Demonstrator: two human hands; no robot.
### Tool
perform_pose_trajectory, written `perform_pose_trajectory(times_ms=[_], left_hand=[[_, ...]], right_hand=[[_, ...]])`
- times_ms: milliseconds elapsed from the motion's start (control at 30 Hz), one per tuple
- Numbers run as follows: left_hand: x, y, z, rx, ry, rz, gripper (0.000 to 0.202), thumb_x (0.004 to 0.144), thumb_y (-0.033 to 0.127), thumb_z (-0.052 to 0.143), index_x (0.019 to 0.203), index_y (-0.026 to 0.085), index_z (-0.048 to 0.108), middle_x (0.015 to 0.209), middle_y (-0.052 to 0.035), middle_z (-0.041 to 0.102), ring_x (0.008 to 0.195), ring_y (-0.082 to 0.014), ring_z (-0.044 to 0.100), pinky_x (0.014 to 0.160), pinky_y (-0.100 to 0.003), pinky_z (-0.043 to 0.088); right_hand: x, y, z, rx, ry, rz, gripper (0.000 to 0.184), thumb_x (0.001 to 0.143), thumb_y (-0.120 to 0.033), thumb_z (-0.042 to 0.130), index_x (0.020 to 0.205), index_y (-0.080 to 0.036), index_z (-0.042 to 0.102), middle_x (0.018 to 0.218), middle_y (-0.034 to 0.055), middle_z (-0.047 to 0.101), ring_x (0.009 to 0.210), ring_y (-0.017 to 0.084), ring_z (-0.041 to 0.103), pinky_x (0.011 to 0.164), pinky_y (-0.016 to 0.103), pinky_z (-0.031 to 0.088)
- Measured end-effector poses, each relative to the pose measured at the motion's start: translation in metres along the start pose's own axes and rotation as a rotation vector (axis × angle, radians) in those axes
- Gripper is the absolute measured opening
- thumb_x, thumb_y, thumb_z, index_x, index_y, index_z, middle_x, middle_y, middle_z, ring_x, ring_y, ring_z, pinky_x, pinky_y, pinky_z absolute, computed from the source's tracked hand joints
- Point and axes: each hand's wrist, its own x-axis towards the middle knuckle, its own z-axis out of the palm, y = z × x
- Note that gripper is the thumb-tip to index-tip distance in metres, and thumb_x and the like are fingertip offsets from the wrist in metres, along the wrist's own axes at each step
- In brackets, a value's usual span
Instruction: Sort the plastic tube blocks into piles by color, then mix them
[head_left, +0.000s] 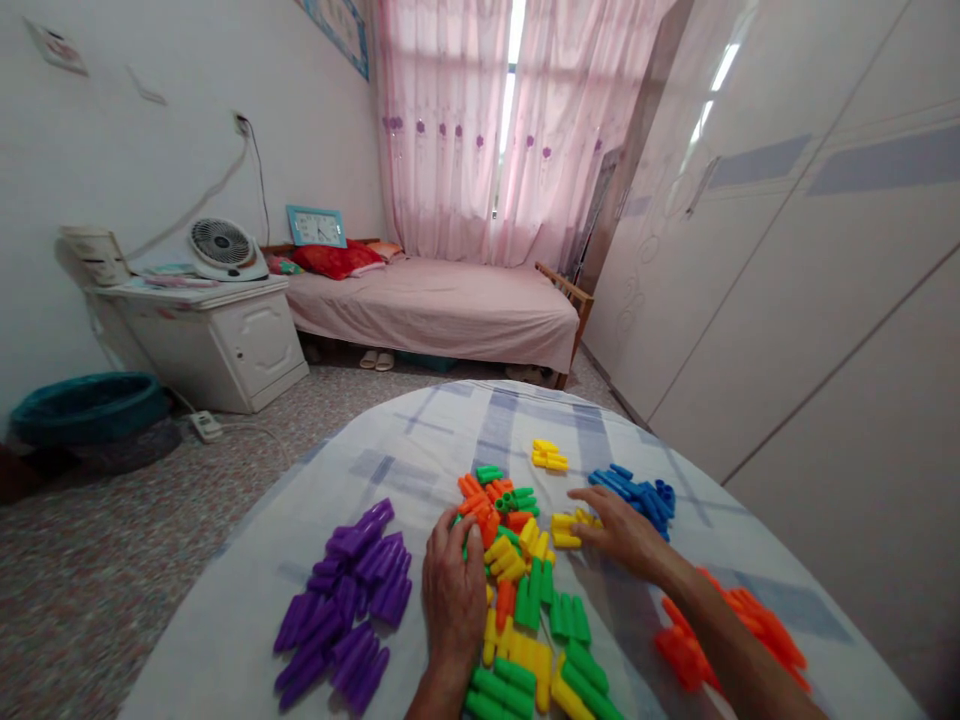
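My left hand (454,585) rests at the left side of a mixed pile, its fingers apart and touching orange bullet-shaped plastic pieces (480,515) and a green one partly under the fingertips. Over yellow pieces (565,532) reaches my right hand (621,530), thumb and forefinger stretched apart; whether it touches them is hard to tell. Between and below the hands lie green pieces (534,595) and more yellow pieces (532,655), many joined side by side in rows. Purple pieces (341,605) form a heap left of my left hand. Beyond my right hand are blue pieces (637,495).
A round table with a checked white cloth (405,425) carries everything. Red-orange pieces (757,625) lie partly under my right forearm. A small yellow group (549,456) sits farther back. Around the table stand a bed (450,300), a white cabinet (259,345), a bin (90,410) and a wardrobe (787,260).
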Motion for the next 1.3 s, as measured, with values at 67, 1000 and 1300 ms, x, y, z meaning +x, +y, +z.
perform_pose_trajectory(times_ms=[67, 1000, 1300], left_hand=[[0.0, 0.0, 0.0, -0.006, 0.008, 0.002, 0.039, 0.092, 0.039, 0.034, 0.107, 0.018, 0.064, 0.125, -0.0102, 0.055, 0.119, -0.0246, 0.049, 0.104, -0.047, 0.039], [-0.002, 0.004, -0.002, -0.014, 0.025, -0.024, 0.034, 0.091, 0.035, 0.039, 0.106, 0.02, 0.065, 0.126, -0.0098, 0.056, 0.119, -0.0238, 0.051, 0.103, -0.045, 0.041], [-0.001, 0.003, -0.002, 0.012, 0.024, 0.002, 0.035, 0.092, 0.034, 0.037, 0.106, 0.019, 0.065, 0.125, -0.0094, 0.057, 0.118, -0.0235, 0.051, 0.103, -0.046, 0.041]], right_hand=[[-0.014, -0.001, 0.004, -0.012, -0.029, 0.021, 0.048, 0.078, -0.027, 0.053, 0.125, -0.019, 0.056, 0.126, 0.011, 0.056, 0.114, 0.023, 0.054, 0.096, 0.033, 0.041], [0.101, 0.012, 0.004, -0.045, 0.241, 0.253, 0.039, 0.09, -0.031, 0.04, 0.12, -0.013, 0.058, 0.121, 0.0152, 0.06, 0.111, 0.025, 0.056, 0.092, 0.035, 0.041], [0.0, -0.008, 0.002, 0.199, 0.035, -0.097, 0.044, 0.076, -0.032, 0.057, 0.119, -0.023, 0.059, 0.124, 0.0066, 0.059, 0.111, 0.021, 0.056, 0.094, 0.031, 0.043]])
